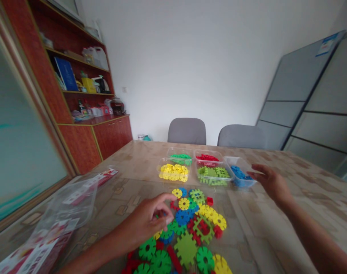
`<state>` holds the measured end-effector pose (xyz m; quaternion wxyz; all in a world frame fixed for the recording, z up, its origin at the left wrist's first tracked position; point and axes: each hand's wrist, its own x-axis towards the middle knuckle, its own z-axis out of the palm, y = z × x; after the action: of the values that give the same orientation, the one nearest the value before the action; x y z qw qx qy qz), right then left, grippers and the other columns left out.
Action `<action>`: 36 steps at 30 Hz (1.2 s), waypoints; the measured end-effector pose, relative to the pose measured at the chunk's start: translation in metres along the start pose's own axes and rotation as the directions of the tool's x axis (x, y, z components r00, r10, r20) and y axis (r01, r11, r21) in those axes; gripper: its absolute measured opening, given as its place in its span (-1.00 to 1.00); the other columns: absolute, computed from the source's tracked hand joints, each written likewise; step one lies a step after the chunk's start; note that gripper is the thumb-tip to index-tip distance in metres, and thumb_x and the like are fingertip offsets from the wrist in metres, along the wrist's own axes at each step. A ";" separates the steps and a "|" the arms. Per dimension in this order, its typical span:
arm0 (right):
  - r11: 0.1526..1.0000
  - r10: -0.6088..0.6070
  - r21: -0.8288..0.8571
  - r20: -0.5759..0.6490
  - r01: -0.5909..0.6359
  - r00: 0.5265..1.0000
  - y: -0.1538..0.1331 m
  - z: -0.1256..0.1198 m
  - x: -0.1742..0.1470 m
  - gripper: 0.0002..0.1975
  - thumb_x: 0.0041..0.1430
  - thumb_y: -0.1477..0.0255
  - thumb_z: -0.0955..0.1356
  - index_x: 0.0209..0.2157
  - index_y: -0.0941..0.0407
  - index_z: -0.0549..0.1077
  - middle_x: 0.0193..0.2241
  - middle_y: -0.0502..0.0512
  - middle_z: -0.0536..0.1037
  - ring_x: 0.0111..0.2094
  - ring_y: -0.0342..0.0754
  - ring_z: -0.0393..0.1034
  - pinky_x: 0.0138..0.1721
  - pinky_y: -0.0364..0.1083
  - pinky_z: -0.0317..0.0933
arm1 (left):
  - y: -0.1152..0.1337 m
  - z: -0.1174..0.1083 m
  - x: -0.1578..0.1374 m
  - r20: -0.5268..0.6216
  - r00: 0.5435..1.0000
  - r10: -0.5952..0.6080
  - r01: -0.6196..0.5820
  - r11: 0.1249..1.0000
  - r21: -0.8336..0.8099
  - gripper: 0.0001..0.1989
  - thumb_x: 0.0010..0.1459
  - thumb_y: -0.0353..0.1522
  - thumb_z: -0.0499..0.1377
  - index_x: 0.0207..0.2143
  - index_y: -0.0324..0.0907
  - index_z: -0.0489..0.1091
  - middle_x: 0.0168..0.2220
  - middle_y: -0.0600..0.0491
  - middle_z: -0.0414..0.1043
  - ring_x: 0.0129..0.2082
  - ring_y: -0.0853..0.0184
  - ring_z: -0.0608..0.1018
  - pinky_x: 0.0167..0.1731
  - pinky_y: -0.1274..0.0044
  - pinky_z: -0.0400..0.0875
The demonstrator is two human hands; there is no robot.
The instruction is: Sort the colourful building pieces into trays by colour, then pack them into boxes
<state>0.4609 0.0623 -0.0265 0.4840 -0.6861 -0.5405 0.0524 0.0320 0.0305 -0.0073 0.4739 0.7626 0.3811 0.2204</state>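
My left hand (154, 216) is over the left side of a mixed pile of plastic building pieces. Its fingers are curled but apart, and I see nothing between them. Close to its index fingertip is a yellow notched disc (177, 193); blue discs (183, 217), green discs (160, 262) and square lattice pieces (186, 249) lie around. At the right, my right hand (268, 183) is at the rim of a clear tub (245, 183) of blue pieces (238, 172). Its fingers are apart, with nothing visible in them.
Behind the pile are clear tubs with yellow discs (173, 172), green pieces (181, 156), red pieces (207, 158) and light green squares (213, 173). Clear plastic packaging (72, 201) and printed cards (52, 243) lie at the left. Two grey chairs (187, 130) stand beyond the table.
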 end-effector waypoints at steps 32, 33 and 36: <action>0.895 -0.397 0.108 0.631 0.432 0.666 -0.105 0.068 -0.094 -0.76 0.20 0.47 0.24 -0.13 0.12 0.45 -0.17 0.22 0.54 -0.17 0.10 0.42 -0.15 0.02 0.29 | -0.030 -0.013 -0.005 0.069 0.991 0.115 -0.134 0.826 0.547 -0.64 0.07 -0.33 0.27 -0.06 -0.08 0.34 -0.06 0.03 0.31 -0.04 0.20 0.36 -0.06 0.49 0.19; 0.887 -0.412 0.112 0.632 0.449 0.657 -0.105 0.071 -0.095 -0.72 0.20 0.45 0.25 -0.07 0.13 0.44 -0.08 0.25 0.50 -0.07 0.13 0.38 -0.07 0.05 0.26 | -0.031 -0.011 -0.005 0.070 0.992 0.105 -0.126 0.831 0.542 -0.58 0.03 -0.33 0.30 -0.04 -0.08 0.33 -0.05 0.02 0.30 -0.03 0.19 0.36 -0.05 0.48 0.19; 0.865 -0.423 0.093 0.665 0.493 0.616 -0.106 0.083 -0.098 -0.55 0.18 0.36 0.29 0.10 0.17 0.32 0.12 0.33 0.33 0.13 0.19 0.20 0.11 0.14 0.12 | -0.031 -0.009 -0.004 0.071 0.996 0.060 -0.089 0.836 0.541 -0.53 -0.06 -0.33 0.34 -0.06 -0.10 0.35 -0.07 0.02 0.31 -0.07 0.18 0.38 -0.09 0.48 0.24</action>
<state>0.2975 0.0297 -0.0378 0.2212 -0.4832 -0.8352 0.1414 0.0120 0.0402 -0.0311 0.2387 0.8853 0.3859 0.1020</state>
